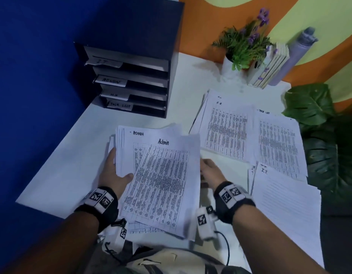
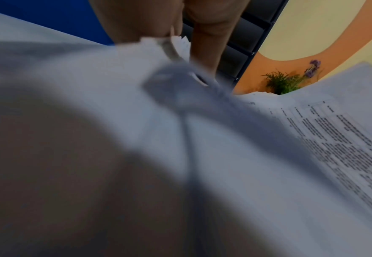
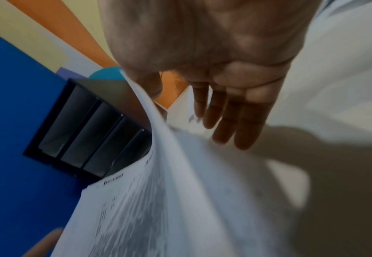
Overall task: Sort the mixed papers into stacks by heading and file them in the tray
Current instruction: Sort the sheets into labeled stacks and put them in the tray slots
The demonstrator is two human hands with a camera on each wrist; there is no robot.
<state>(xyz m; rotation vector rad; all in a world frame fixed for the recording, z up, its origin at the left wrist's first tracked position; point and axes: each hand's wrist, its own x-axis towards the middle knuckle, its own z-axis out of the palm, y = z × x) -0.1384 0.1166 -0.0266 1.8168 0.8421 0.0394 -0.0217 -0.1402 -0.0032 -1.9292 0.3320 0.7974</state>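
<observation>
Left grip [image 1: 113, 173] pinches the Admin stack [image 1: 161, 175] at centre frame, thumb on top and fingers along its left edge, sheets fanned and skewed on the white surface [image 1: 58, 175]. Right grip [image 1: 209, 171] sits at the stack's right edge; the wrist view shows its fingers [image 3: 235, 118] straight and spread, thumb against a lifted sheet. H.R stack [image 1: 224, 125] and Task List stack [image 1: 279, 143] lie at right, I.T. stack [image 1: 285, 204] lower right. Black tray [image 1: 131, 80] stands upper left, slots labelled.
</observation>
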